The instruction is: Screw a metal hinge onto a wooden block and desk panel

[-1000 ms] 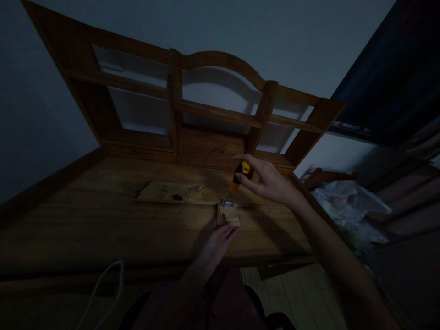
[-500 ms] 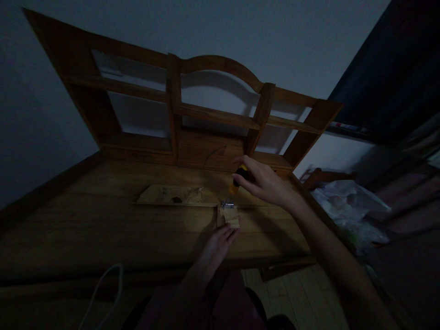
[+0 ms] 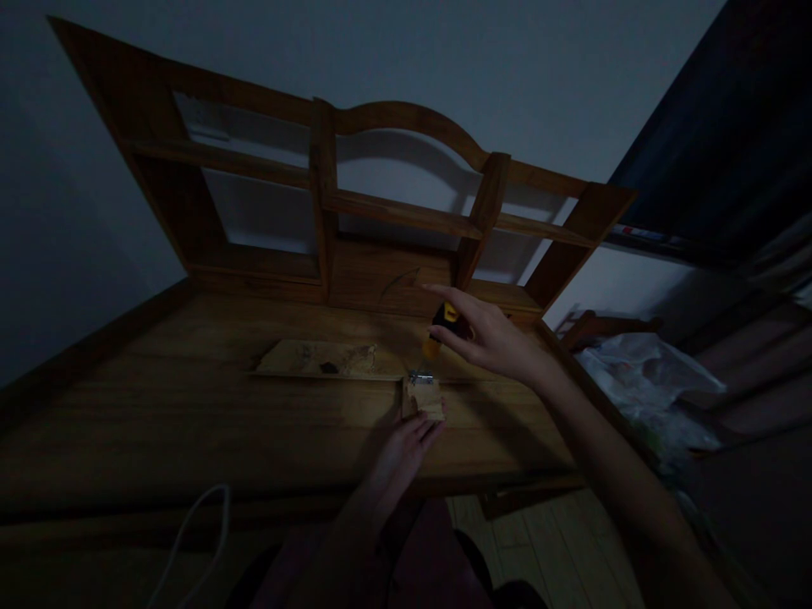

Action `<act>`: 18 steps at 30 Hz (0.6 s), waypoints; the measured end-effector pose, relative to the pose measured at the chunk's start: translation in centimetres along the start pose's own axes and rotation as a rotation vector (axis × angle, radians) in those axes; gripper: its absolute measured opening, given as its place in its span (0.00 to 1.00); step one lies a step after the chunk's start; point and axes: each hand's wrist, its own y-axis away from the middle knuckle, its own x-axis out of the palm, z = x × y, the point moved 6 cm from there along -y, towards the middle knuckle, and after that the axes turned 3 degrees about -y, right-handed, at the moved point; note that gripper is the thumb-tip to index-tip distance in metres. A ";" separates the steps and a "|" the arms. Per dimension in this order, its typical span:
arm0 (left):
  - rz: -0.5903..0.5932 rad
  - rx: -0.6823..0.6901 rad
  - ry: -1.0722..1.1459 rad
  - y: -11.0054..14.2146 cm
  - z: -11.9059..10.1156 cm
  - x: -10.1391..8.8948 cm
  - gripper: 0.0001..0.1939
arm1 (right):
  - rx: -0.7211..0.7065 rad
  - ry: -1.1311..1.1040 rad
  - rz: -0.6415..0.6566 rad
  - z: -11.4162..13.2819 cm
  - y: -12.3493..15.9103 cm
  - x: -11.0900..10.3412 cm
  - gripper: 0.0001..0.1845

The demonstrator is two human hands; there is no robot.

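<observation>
A small broken piece of wood (image 3: pixel 424 399) lies on the desk top, with a metal hinge (image 3: pixel 421 377) at its far edge. My left hand (image 3: pixel 406 444) grips the near end of this piece, fingers on its sides and top. Above it my right hand (image 3: pixel 491 334) is closed round the black and yellow handle of a screwdriver (image 3: pixel 437 331). The screwdriver tilts slightly, its shaft pointing down at the hinge. In the dim light I cannot make out whether the tip sits in a screw. Left of the hinge lies a longer broken board (image 3: pixel 317 359) with a dark hole.
A wooden shelf unit (image 3: pixel 406 222) stands along the back of the desk (image 3: pixel 190 406). A white cable (image 3: pixel 225 516) loops at the front left. Beyond the right edge are a chair (image 3: pixel 589 326) and a clear plastic bag (image 3: pixel 640 372).
My right hand's index finger has straightened and stretched out over the top of the screwdriver handle. The left hand and the wood piece stay in place.
</observation>
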 end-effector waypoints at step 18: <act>0.008 0.009 0.024 -0.2 0.1 -0.5 0.09 | 0.014 0.167 0.035 0.5 0.0 0.1 0.25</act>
